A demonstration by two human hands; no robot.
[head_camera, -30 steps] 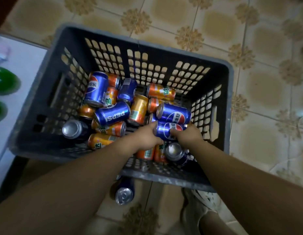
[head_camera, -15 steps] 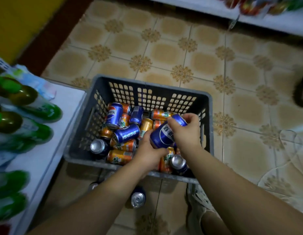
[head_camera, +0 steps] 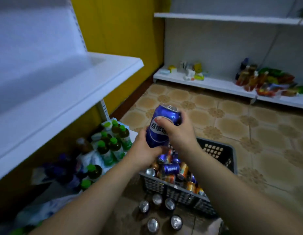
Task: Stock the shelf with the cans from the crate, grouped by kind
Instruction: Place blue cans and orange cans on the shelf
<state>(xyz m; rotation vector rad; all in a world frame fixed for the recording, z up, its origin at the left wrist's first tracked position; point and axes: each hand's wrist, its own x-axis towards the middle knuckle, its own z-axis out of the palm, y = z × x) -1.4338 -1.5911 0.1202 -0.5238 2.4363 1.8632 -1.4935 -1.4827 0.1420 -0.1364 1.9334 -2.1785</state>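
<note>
I hold a blue Pepsi can (head_camera: pixel 160 131) upright above the crate, level with the edge of the white shelf. My left hand (head_camera: pixel 144 150) grips its lower end from the left. My right hand (head_camera: pixel 178 133) wraps its upper part from the right, thumb across the label. Below them stands the dark grey plastic crate (head_camera: pixel 216 150), with several blue and orange cans (head_camera: pixel 171 169) lying jumbled inside. The wide white shelf board (head_camera: pixel 62 87) runs along the left, and its visible top is bare.
Several cans (head_camera: pixel 157 199) stand upright on the floor in front of the crate. Green-capped bottles (head_camera: pixel 111 141) crowd the low shelf under the white board. A far white shelf (head_camera: pixel 213 86) along the wall holds bottles and snack packs (head_camera: pixel 266 82). Tiled floor lies between.
Both hands have lifted the blue can out of the crate and up toward shelf height. My view has risen from the crate to the shelves.
</note>
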